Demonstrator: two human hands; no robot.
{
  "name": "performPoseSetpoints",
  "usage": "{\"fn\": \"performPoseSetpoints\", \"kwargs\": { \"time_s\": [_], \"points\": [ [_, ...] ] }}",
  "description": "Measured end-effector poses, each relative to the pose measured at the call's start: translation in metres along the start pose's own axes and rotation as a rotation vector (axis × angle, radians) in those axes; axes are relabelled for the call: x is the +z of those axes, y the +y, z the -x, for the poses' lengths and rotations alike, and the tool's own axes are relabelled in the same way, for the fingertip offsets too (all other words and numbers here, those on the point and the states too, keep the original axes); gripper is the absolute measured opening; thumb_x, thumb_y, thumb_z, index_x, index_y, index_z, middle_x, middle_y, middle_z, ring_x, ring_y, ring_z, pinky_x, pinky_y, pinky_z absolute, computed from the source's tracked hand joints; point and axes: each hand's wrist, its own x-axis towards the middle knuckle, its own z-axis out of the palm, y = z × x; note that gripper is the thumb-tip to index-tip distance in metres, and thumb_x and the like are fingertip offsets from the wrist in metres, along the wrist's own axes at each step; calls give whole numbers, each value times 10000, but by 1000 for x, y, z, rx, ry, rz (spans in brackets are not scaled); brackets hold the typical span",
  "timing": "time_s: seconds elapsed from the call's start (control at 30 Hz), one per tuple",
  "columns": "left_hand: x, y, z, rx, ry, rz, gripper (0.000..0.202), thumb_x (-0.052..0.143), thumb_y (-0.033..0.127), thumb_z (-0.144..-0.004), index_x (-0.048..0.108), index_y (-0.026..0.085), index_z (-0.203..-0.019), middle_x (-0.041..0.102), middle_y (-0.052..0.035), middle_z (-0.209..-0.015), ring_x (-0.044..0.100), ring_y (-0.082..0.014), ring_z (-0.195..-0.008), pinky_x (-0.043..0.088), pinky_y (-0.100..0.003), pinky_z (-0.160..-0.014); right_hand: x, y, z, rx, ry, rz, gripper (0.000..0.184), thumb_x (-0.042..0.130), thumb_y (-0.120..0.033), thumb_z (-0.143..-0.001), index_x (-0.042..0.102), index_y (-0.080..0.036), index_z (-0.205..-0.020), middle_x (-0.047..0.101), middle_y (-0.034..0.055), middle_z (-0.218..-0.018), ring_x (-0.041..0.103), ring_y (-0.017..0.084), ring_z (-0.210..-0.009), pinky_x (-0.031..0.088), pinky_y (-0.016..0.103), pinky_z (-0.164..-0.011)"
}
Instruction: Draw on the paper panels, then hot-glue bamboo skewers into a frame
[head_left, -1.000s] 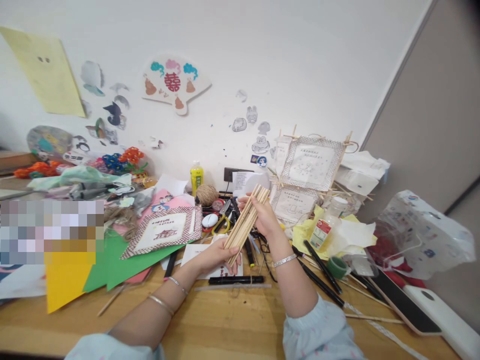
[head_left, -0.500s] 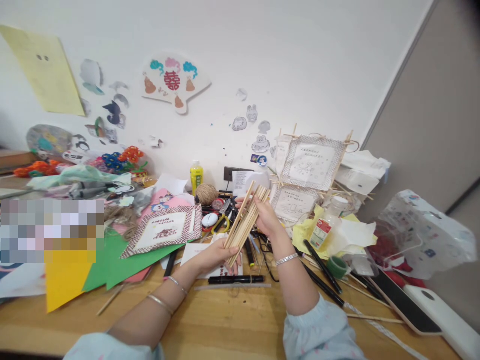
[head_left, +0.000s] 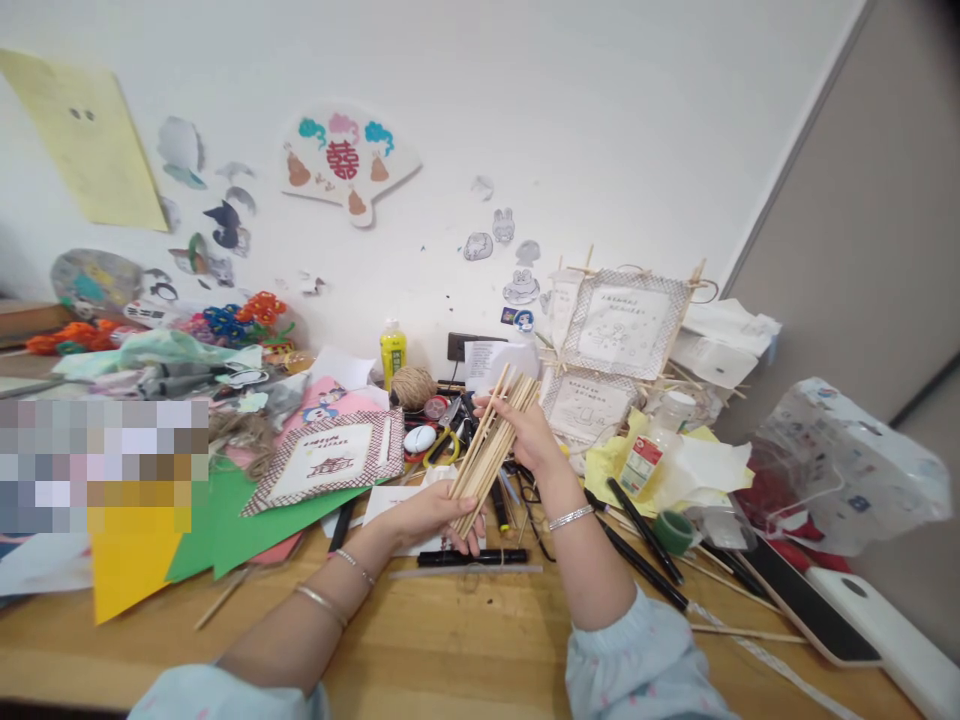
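Note:
A bundle of thin wooden sticks (head_left: 491,440) slants up and to the right between my two hands, above the table. Near its lower end, my left hand (head_left: 437,512) is closed round the sticks, thumb on top. My right hand (head_left: 531,432) grips the upper end from the right; its fingers pass partly behind the sticks. One stick on the left stands slightly apart from the others at the top. Beneath the bundle lie a black marker (head_left: 472,557) and a sheet of white paper (head_left: 386,505).
Left of my hands, a framed fabric piece (head_left: 330,460) rests on green paper (head_left: 225,530). Behind are a twine ball (head_left: 412,387) and a yellow bottle (head_left: 392,352). To the right stand stick-framed panels (head_left: 622,325), a clear bottle (head_left: 651,440) and a phone (head_left: 814,600).
Almost nothing differs. Both hands keep hold of the sticks in nearly the same place, with only a slight shift of the fingers and of the view.

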Motion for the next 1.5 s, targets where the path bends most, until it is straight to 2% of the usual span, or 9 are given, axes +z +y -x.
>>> {"fn": "performPoseSetpoints", "kwargs": {
  "time_s": [0.17, 0.37, 0.53, 0.7, 0.9, 1.13, 1.27, 1.5],
  "points": [
    [0, 2, 0, -2, 8, 1, 433, 678, 505, -704, 631, 82, -791, 676, -90, -703, 671, -189, -603, 515, -232, -493, -1, 2, 0, -51, 1, -23, 370, 739, -281, -666, 581, -187, -986, 670, -22, -683, 633, 140, -614, 522, 246, -528],
    [0, 2, 0, 1, 25, 0, 412, 669, 489, -721, 618, 86, -792, 678, -94, -699, 670, -190, -601, 510, -231, -491, -3, 5, -1, -56, -11, -72, 268, 733, -290, -674, 579, -195, -871, 645, -43, -677, 630, 119, -624, 528, 241, -604],
    [1, 4, 1, 10, 37, 29, 398, 683, 477, -712, 578, 106, -811, 668, -76, -679, 662, -188, -564, 496, -230, -457, -3, 5, -2, -34, 3, -84, 274, 741, -313, -659, 581, -195, -848, 650, -35, -687, 628, 126, -619, 536, 265, -631],
    [4, 8, 2, 7, 74, 52, 479, 720, 494, -662, 552, 112, -898, 657, -61, -664, 638, -170, -510, 466, -218, -418, -2, 2, -3, -54, 24, -120, 289, 767, -291, -625, 579, -202, -826, 651, -42, -694, 622, 116, -649, 545, 271, -672],
    [5, 9, 3, 32, 88, 53, 565, 544, 608, -763, 534, 112, -1033, 658, -82, -732, 639, -170, -517, 455, -229, -427, -4, 0, -5, -58, 98, -120, 328, 790, -297, -580, 581, -196, -812, 650, -42, -659, 618, 121, -633, 550, 284, -663],
    [6, 8, 1, 44, 134, 9, 487, 561, 594, -757, 528, 123, -874, 661, -70, -714, 643, -171, -515, 481, -235, -431, -3, 1, -4, -65, 78, -105, 290, 763, -291, -619, 574, -203, -821, 645, -43, -669, 617, 118, -629, 542, 273, -656],
    [4, 7, 0, 55, 97, 10, 447, 590, 554, -759, 534, 119, -845, 656, -65, -718, 652, -174, -533, 490, -235, -431, -6, 1, -3, -52, 58, -85, 308, 753, -312, -628, 564, -207, -848, 647, -34, -678, 627, 141, -629, 538, 282, -605],
    [2, 8, 1, 47, 61, -19, 424, 711, 472, -682, 562, 102, -829, 653, -60, -724, 654, -167, -562, 504, -230, -461, -5, -4, -2, -66, 29, -67, 320, 764, -319, -608, 558, -207, -826, 642, -39, -676, 627, 143, -618, 537, 280, -585]
  ]
}}
